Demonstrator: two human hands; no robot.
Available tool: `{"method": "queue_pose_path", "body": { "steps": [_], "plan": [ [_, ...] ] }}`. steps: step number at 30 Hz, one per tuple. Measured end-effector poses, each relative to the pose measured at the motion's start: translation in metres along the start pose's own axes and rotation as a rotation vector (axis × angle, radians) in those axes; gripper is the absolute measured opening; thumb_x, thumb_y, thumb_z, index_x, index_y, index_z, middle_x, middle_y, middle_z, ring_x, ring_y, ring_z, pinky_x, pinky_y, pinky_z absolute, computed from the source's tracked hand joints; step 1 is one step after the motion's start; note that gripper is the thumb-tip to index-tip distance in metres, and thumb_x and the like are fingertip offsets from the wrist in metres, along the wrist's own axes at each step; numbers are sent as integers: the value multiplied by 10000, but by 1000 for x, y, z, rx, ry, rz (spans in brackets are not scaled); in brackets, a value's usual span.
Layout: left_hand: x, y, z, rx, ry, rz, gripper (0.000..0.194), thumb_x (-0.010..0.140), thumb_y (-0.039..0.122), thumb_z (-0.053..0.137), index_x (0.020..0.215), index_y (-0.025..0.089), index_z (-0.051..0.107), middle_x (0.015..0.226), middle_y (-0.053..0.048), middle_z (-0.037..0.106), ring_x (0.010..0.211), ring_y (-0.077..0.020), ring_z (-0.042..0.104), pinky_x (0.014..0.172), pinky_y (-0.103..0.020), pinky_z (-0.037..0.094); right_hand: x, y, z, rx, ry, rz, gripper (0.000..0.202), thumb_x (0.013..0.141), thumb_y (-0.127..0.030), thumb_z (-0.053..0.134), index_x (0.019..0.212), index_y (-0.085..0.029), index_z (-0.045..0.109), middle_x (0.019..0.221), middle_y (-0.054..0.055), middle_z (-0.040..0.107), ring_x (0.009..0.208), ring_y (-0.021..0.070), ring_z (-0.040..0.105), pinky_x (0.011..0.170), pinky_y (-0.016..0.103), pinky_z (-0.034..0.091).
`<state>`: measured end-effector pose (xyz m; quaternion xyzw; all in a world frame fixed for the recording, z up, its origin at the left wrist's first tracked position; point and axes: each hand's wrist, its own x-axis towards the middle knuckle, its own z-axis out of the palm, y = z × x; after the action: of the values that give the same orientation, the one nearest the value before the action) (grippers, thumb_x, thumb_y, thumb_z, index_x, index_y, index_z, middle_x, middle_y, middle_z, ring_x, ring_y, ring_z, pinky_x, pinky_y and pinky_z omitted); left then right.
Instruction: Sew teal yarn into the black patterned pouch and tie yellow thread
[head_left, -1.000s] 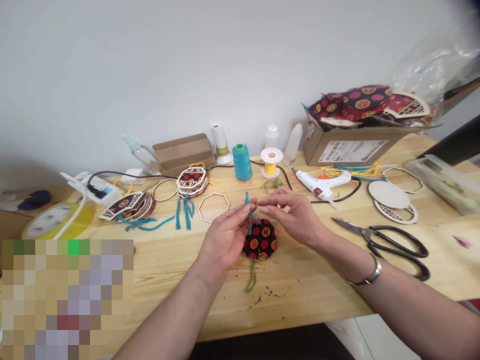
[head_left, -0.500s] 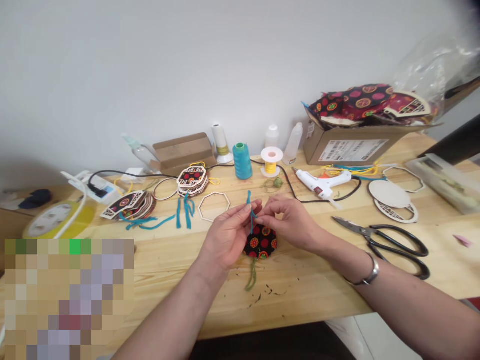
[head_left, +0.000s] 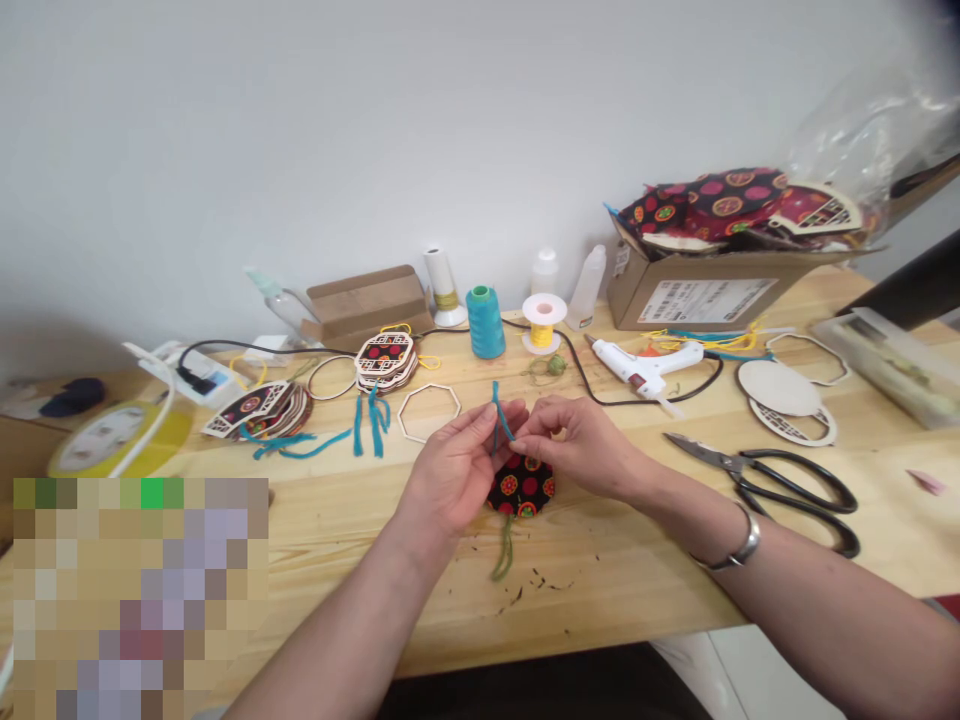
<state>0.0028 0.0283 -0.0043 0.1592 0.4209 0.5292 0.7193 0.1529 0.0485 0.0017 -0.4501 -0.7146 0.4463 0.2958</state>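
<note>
My left hand (head_left: 469,455) pinches a short strand of blue cord (head_left: 502,412) between thumb and fingers, one end sticking up above them. Thumb and forefinger of my right hand (head_left: 566,435) close on the same cord from the right. Just under both hands, a dark patterned fabric piece (head_left: 521,487) lies on the table, red and orange flowers showing; its upper part is hidden by my hands. A green cord loop (head_left: 502,555) trails from its near edge. Other cut blue cords (head_left: 371,425) lie to the left, beside a thin octagonal wooden frame (head_left: 429,388).
Black-handled scissors (head_left: 739,463) and a white glue gun (head_left: 646,368) lie to the right. A blue thread cone (head_left: 485,325) and a yellow cord spool (head_left: 544,335) stand behind. Stacked ornaments (head_left: 386,360) sit left of centre. A cardboard box (head_left: 697,290) of fabric pieces is back right.
The blue cord now slants from the left thumb down to the right fingertips, where before it hung more upright. Both hands have shifted only slightly; the fabric piece stays in place.
</note>
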Motion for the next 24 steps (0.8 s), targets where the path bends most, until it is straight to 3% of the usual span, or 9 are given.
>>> {"method": "queue_pose_path", "body": {
  "steps": [8, 17, 24],
  "plan": [
    [0, -2, 2, 11, -9, 7, 149, 808, 121, 551, 815, 91, 697, 825, -97, 725, 801, -158, 668, 760, -259, 511, -2, 2, 4, -20, -27, 0, 131, 731, -176, 588, 685, -150, 708, 665, 15, 638, 603, 103, 554, 565, 217, 419],
    [-2, -3, 6, 20, -7, 18, 87, 721, 117, 658, 789, 90, 704, 809, -105, 727, 809, -170, 669, 835, -283, 480, -3, 2, 8, -47, -16, -9, 168, 733, -202, 582, 592, -146, 654, 598, 15, 606, 596, 118, 550, 543, 235, 415],
    [-3, -3, 7, 59, -22, 32, 87, 692, 123, 680, 769, 96, 708, 783, -91, 729, 760, -156, 664, 793, -272, 488, -4, 4, 10, -26, -36, -34, 179, 749, -216, 577, 611, -150, 669, 574, 9, 602, 569, 112, 546, 533, 233, 407]
  ]
}}
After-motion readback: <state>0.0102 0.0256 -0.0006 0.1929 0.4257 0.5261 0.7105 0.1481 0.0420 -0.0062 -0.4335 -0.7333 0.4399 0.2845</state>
